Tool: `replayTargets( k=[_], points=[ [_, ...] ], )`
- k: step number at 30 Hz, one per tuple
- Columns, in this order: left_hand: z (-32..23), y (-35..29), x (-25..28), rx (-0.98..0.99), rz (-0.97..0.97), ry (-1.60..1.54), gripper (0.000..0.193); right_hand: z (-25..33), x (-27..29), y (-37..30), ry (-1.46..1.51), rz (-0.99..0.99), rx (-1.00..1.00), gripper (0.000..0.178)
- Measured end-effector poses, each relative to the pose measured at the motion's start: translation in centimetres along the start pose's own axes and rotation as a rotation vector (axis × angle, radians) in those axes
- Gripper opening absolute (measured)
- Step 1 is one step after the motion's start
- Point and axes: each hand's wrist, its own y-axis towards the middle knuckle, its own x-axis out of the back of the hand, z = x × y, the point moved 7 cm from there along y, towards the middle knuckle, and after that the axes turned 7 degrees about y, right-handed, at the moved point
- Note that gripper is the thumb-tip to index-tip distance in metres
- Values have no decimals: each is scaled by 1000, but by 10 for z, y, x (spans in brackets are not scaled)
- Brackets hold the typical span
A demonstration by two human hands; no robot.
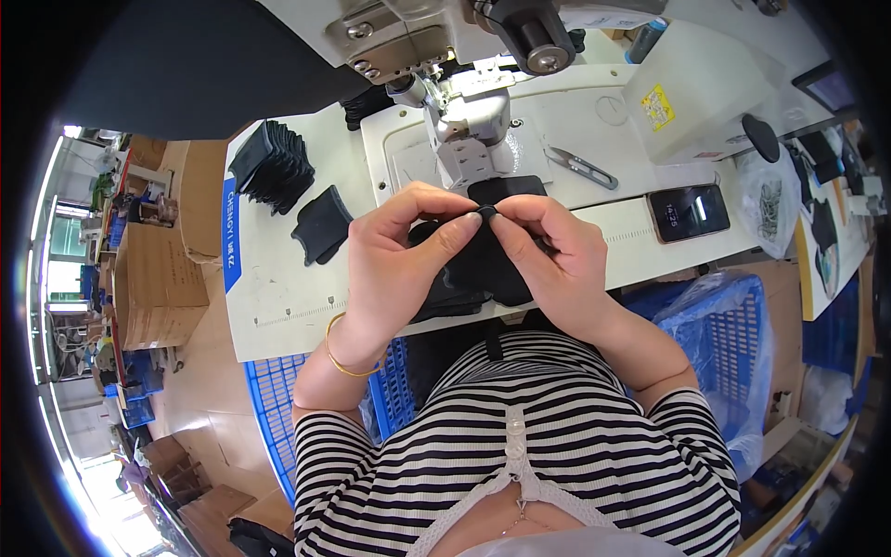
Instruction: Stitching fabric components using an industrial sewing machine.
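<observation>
At the front edge of the white sewing table [278, 306], seen from the head camera, a black fabric piece [487, 265] is held up between both hands, just in front of the sewing machine [464, 121]. The left hand [399, 265] is pinched shut on the piece's upper edge, thumb and forefinger meeting the fingertips of the right hand [557, 255], which is closed on the same edge from the other side. The risk is judged to lie in that small pinch: the edge could slip or be folded unevenly if the fingers shift against each other, and the dark cloth against dark cloth would make a misalignment hard to notice. Both wrists are bent inward, the forearms rising from the lower edge, a gold bangle [348, 362] worn on the left wrist. A stack of black pieces [274, 167] and a single black piece [322, 226] lie to the left on the table; thread snips [580, 167] and a phone [687, 212] lie to the right, well apart from the hands. Blue crates [278, 408] stand below the table.
</observation>
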Motion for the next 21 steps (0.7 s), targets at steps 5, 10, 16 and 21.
replayTargets(
  k=[5, 10, 16, 21],
  points=[
    [0, 0, -2, 3, 27, 17, 12, 0, -1, 1, 5, 8, -22, 10],
    [-5, -2, 0, -78, -21, 114, 12, 2, 0, 1, -15, 5, -42, 11],
    [2, 5, 19, -36, -171, -104, 10, 7, 2, -1, -96, -46, 149, 14],
    [8, 8, 24, 17, -202, -198, 10, 13, 2, -1, -188, 23, 91, 13]
  ],
)
